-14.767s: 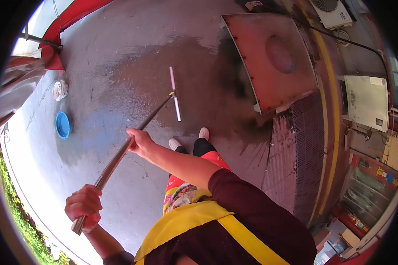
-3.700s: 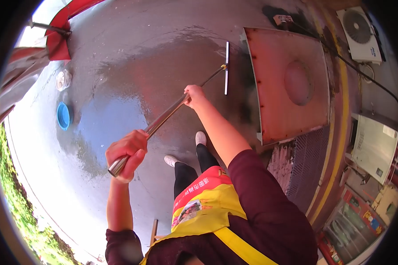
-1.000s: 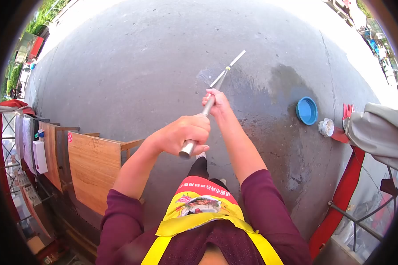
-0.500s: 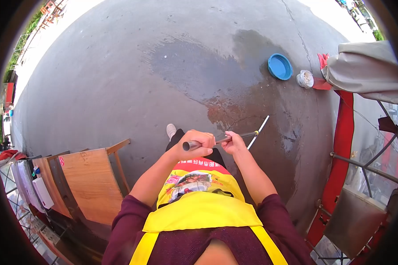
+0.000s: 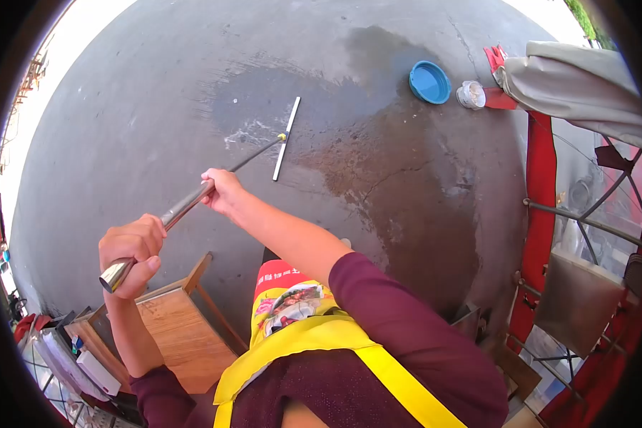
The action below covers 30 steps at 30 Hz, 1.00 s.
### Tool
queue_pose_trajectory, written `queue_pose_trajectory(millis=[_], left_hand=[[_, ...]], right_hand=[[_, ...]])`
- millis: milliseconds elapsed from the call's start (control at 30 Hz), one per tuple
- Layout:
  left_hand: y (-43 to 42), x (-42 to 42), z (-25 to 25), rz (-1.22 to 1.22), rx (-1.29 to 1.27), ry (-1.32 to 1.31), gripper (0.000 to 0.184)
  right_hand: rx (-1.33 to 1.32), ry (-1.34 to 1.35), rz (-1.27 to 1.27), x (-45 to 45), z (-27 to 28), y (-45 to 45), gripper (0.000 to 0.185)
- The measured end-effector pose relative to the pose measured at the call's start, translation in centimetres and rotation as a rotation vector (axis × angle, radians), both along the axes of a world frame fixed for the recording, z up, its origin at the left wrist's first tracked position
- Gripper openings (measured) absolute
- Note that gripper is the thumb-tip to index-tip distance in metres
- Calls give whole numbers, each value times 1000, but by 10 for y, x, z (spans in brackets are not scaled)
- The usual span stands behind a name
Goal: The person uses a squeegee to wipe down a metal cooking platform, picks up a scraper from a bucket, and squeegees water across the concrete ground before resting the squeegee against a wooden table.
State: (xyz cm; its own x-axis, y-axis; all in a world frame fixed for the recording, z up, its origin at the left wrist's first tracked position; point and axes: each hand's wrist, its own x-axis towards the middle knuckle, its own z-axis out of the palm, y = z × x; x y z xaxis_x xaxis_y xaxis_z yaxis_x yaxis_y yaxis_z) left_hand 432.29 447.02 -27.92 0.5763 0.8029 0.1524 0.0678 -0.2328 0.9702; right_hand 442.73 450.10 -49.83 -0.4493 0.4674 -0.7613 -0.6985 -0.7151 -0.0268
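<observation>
A long metal pole (image 5: 184, 205) runs from the lower left to a squeegee blade (image 5: 279, 161) on the damp concrete floor. My left hand (image 5: 132, 253) is wrapped round the pole near its open end. Farther down the shaft, my right hand (image 5: 222, 192) grips it with the arm reaching across my front. A yellow joint connects pole and blade. Around the blade the floor is partly wet, with a thin, pale splash just left of it. I wear a yellow and red apron (image 5: 292, 303).
A blue basin (image 5: 429, 83) and a white bucket (image 5: 471, 95) stand at the upper right, beside a grey cover (image 5: 571, 85). A wooden table (image 5: 182, 335) is at the lower left. A red strip and metal frame (image 5: 585, 221) line the right side.
Both hands have swung left with the pole, and the blade has moved from near my right side to farther ahead and left. The view has turned from the red panel seen earlier.
</observation>
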Motion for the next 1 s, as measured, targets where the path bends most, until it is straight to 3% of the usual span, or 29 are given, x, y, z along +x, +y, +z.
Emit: queue_pose_trajectory(millis=[100,200,300,433,567,600,633,700,833,933,1000], left_hand=[[6,28,17,-157,183,120,27],[5,56,40,-143,183,20,31],[19,106,44,-111,93,-155,35],[46,193,-30,-274,-4,-334,27],[57,283,-119,-401,-130,-408,23],[61,314,-74,-410,-245,-398,22],[56,325,-101,-415,-208,-359,20],[35,347,-170,-424,-180,-314,21],[66,267,-224,-324,-98,-255,23],[126,141,-189,-237,-19,-197,24],[151,49,-160,-172,20,-153,24]], right_hand=[[76,137,-109,-22,-12,25,8],[124,106,-137,47,82,23,15],[193,81,-188,128,60,15,23],[53,-246,-306,273,10,-5,22],[-162,-474,-239,405,-72,-19,14],[-304,-558,-205,420,-42,-19,15],[-437,-655,-186,430,-12,-10,15],[-452,-680,-77,462,-91,-24,16],[-262,-487,2,422,-219,9,19],[-80,-382,110,291,-234,94,18],[7,-334,139,182,-203,139,12]])
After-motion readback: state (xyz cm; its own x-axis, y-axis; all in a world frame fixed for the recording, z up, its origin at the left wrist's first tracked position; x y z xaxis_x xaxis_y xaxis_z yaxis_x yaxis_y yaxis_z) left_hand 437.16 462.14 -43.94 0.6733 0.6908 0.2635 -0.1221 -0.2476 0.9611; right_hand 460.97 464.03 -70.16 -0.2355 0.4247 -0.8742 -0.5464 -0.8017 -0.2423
